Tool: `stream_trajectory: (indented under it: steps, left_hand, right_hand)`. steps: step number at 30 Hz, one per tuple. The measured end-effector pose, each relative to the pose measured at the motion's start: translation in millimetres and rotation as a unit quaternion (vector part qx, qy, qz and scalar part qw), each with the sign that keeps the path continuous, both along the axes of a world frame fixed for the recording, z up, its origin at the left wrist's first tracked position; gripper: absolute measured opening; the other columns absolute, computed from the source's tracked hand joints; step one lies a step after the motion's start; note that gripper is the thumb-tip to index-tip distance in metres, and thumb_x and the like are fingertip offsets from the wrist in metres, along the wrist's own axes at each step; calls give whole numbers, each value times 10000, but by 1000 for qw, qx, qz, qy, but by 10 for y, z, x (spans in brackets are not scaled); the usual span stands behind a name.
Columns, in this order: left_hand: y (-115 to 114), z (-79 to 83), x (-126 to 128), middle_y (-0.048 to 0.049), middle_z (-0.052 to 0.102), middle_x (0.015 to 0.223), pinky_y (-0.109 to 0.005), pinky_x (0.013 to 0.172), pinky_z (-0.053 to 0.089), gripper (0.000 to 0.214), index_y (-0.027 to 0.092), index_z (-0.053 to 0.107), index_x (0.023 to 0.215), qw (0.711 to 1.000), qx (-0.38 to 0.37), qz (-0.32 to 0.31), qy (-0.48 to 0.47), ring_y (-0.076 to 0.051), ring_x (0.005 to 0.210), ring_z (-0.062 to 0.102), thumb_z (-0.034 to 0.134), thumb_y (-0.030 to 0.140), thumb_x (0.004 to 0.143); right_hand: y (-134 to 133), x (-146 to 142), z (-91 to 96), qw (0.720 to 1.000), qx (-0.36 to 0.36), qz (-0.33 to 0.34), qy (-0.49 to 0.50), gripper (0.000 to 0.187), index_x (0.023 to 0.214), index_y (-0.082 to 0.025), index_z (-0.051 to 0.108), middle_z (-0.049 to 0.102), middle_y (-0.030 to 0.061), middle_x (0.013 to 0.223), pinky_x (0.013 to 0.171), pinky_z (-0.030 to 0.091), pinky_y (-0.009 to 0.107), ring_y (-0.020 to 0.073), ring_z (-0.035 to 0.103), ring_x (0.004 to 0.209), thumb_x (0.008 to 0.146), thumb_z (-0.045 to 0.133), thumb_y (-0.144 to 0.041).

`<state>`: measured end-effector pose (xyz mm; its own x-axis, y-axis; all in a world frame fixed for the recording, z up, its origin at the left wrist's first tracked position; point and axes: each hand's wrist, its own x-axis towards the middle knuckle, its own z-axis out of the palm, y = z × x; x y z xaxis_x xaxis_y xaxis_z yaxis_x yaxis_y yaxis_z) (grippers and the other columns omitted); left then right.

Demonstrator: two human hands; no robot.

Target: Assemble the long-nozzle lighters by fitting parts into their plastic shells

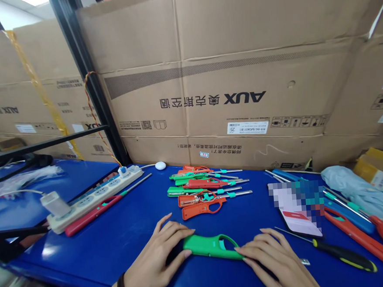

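A green lighter handle shell (209,246) lies flat on the blue table (126,235) near the front edge. My left hand (155,259) rests on its left end, fingers curled over it. My right hand (278,262) lies over its right end with the fingertips touching the green plastic. Behind them sits a pile of several green and orange long-nosed lighters (206,188) with metal tubes pointing right.
A white power strip (93,198) and a red lighter (94,213) lie at the left. A screwdriver with a black and yellow handle (341,253), a phone (298,212), more red and blue lighters (358,230) and a grey cloth (355,189) are at the right. Cardboard boxes (226,84) wall the back.
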<state>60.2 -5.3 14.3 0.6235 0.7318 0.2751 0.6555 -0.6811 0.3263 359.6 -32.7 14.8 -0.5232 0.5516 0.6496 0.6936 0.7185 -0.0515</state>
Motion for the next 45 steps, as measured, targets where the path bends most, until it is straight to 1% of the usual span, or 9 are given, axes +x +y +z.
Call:
stream_trajectory:
  steps: [5, 10, 14, 17, 23, 26, 32, 39, 45]
  left_hand:
    - [-4, 8, 9, -39, 605, 1197, -528, 1133, 213, 383, 286, 452, 1327, 1000, 1, -1, 4, -213, 1133, 558, 501, 287, 948]
    - [0, 15, 8, -48, 611, 1184, -521, 1131, 220, 329, 275, 507, 1268, 1000, 2, -2, -4, -220, 1120, 566, 508, 276, 938]
    - [-1, 18, 12, -48, 602, 1198, -538, 1130, 205, 332, 276, 487, 1277, 1000, -3, -2, 1, -219, 1137, 554, 495, 275, 945]
    - [-2, 21, 17, -45, 612, 1182, -519, 1130, 227, 317, 266, 506, 1253, 1000, 0, -3, -4, -217, 1125, 563, 505, 268, 936]
    - [-4, 16, 12, -40, 611, 1182, -517, 1131, 219, 306, 265, 502, 1243, 1000, -11, 2, -4, -215, 1132, 554, 499, 267, 937]
    - [0, 10, 9, -41, 597, 1201, -520, 1134, 206, 315, 273, 480, 1261, 1000, -19, 0, 1, -215, 1150, 537, 488, 272, 946]
    - [2, -4, 4, -52, 597, 1212, -505, 1133, 218, 332, 269, 473, 1282, 1000, -8, -6, -10, -214, 1151, 541, 489, 257, 951]
    - [4, -3, 6, -47, 598, 1218, -502, 1126, 238, 337, 277, 481, 1285, 1000, -12, -5, -9, -215, 1150, 548, 495, 263, 948]
    - [25, -19, 3, -59, 616, 1196, -500, 1110, 272, 341, 278, 513, 1276, 1000, -12, -7, -25, -223, 1123, 568, 522, 278, 935]
  right_hand:
    - [-5, -20, 2, 1000, -2, -7, 23, 175, 975, -315, 625, 727, -116, 813, 844, 396, 292, 116, 681, 721, 967, 451, -303]
    - [-11, -17, 3, 1000, 5, -8, 18, 156, 961, -312, 637, 734, -100, 808, 826, 436, 300, 121, 685, 707, 947, 484, -285]
    - [4, -26, -13, 1000, -14, -5, 20, 153, 970, -296, 634, 736, -69, 823, 809, 459, 318, 139, 682, 725, 946, 483, -277]
    - [16, -26, -40, 999, -28, -3, 24, 139, 976, -285, 631, 733, -50, 827, 800, 473, 323, 147, 676, 736, 939, 499, -265]
    - [16, -16, -68, 998, -55, 10, 18, 142, 1016, -277, 616, 729, -44, 866, 792, 487, 309, 146, 669, 772, 907, 548, -217]
    - [4, -28, -42, 999, -43, 3, 19, 130, 993, -277, 627, 733, -41, 852, 780, 491, 305, 146, 674, 753, 917, 530, -233]
    - [-18, -61, 27, 1000, 0, -2, 28, 113, 931, -298, 647, 738, -74, 785, 785, 489, 293, 133, 683, 679, 902, 543, -263]
    - [-27, -59, 33, 1000, -3, -7, 13, 118, 937, -297, 641, 738, -74, 788, 790, 501, 305, 143, 692, 686, 872, 560, -241]
    - [-32, -56, 38, 999, -24, -8, 30, 73, 862, -288, 649, 728, -62, 746, 776, 505, 290, 137, 682, 668, 863, 586, -251]
